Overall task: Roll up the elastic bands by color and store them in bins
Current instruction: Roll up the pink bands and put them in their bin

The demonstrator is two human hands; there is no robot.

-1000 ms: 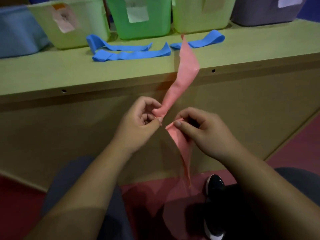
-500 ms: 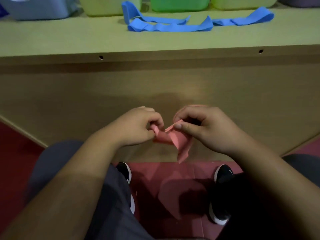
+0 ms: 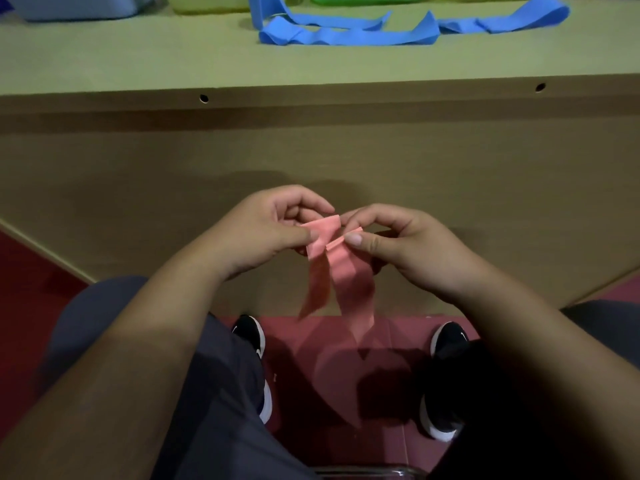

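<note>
Pink band (image 3: 351,275) held in the air between both hands, on the near side of the tabletop (image 3: 138,64), its two tails hanging toward the floor. Left hand (image 3: 273,230): thumb and fingers curled, pinching the left fold. Right hand (image 3: 412,251): fingers curled, pinching the right fold just beside it. The band looks thin, light, soft and stretchy, likely to spring open; a firm pinch at the folded end seems best. Blue bands (image 3: 346,36) lie far back on the tabletop.
</note>
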